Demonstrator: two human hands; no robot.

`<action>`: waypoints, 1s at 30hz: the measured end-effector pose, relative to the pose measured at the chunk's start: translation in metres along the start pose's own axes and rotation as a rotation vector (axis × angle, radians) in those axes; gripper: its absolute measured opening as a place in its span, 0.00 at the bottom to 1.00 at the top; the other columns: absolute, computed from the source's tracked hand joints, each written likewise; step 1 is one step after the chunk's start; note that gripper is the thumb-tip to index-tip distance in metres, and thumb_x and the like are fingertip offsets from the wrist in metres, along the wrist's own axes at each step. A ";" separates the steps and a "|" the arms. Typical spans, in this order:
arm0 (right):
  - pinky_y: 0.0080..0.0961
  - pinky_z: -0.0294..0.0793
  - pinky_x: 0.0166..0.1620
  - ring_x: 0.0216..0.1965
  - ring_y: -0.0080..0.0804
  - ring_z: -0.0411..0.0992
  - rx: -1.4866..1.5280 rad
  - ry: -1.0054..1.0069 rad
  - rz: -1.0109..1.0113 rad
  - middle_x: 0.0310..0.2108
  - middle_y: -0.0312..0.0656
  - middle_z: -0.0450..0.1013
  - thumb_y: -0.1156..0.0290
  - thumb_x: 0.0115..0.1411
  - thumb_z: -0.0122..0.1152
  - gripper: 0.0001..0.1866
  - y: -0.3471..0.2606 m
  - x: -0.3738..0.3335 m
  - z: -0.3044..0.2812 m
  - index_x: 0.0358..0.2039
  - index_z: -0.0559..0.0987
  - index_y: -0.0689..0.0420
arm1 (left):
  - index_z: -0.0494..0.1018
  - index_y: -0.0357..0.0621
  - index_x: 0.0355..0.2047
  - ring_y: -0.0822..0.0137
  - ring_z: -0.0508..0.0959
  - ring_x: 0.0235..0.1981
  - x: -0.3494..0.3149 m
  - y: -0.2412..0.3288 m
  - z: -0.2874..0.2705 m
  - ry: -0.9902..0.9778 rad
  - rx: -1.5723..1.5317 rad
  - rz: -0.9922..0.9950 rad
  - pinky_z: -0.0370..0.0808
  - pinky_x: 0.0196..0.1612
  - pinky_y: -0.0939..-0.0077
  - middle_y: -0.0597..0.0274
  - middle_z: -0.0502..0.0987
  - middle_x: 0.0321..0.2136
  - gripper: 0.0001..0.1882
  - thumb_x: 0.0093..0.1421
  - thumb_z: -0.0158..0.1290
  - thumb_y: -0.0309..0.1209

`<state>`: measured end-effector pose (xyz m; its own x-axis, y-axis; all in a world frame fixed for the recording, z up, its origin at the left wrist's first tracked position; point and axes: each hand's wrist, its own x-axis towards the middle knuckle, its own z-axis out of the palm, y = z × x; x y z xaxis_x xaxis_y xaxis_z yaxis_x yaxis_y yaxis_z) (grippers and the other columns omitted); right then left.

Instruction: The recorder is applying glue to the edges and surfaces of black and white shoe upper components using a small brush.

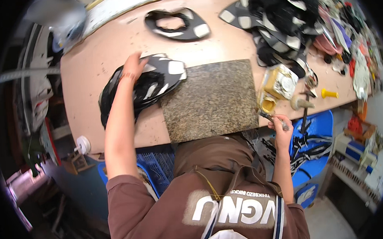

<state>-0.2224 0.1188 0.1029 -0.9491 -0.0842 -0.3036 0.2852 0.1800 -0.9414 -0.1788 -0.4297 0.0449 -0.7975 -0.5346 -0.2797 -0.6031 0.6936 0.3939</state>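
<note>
My left hand (132, 66) lies flat, fingers apart, on a stack of black, grey and white cut pieces (147, 83) at the left of the peach table (94, 55). Beside that stack lies a speckled stone slab (210, 99), bare on top. My right hand (281, 130) is closed on a small brush (271, 117), whose tip points at a yellow glue tin (268, 103) by the slab's right edge.
One shaped black and white piece (179, 24) lies at the back. A heap of similar pieces (277, 17) fills the back right. A hammer (304, 104), a yellow handle (329, 94) and a blue crate (316, 144) sit at the right.
</note>
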 end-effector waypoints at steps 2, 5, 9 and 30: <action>0.17 0.72 0.31 0.25 0.22 0.73 -0.038 0.083 -0.041 0.25 0.37 0.73 0.75 0.56 0.59 0.05 0.013 -0.001 -0.008 0.32 0.76 0.62 | 0.70 0.42 0.45 0.52 0.70 0.48 -0.031 -0.027 0.018 0.205 0.318 0.239 0.69 0.50 0.62 0.53 0.70 0.47 0.21 0.49 0.58 0.31; 0.17 0.69 0.35 0.30 0.21 0.70 -0.253 0.170 -0.125 0.27 0.35 0.73 0.73 0.54 0.61 0.05 0.032 0.008 -0.014 0.29 0.77 0.61 | 0.63 0.49 0.54 0.54 0.65 0.54 -0.055 -0.027 0.022 0.289 0.489 0.033 0.64 0.53 0.59 0.59 0.67 0.52 0.30 0.50 0.58 0.33; 0.22 0.69 0.38 0.32 0.29 0.72 -0.446 0.222 -0.308 0.29 0.41 0.73 0.74 0.50 0.62 0.07 0.028 0.024 0.006 0.28 0.77 0.63 | 0.63 0.50 0.54 0.54 0.66 0.52 -0.053 -0.012 0.020 0.372 0.532 -0.008 0.65 0.52 0.58 0.58 0.68 0.49 0.29 0.50 0.58 0.31; 0.21 0.66 0.29 0.24 0.23 0.65 0.709 0.105 0.008 0.31 0.43 0.71 0.75 0.58 0.53 0.03 0.012 0.026 -0.029 0.31 0.71 0.61 | 0.68 0.39 0.44 0.63 0.79 0.34 -0.138 0.174 0.012 -0.141 -0.453 0.244 0.73 0.38 0.74 0.48 0.77 0.34 0.14 0.57 0.51 0.28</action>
<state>-0.2481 0.1469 0.0882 -0.9443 0.0159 -0.3288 0.2766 -0.5034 -0.8186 -0.1736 -0.2294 0.1419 -0.9268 -0.2924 -0.2355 -0.3574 0.4946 0.7923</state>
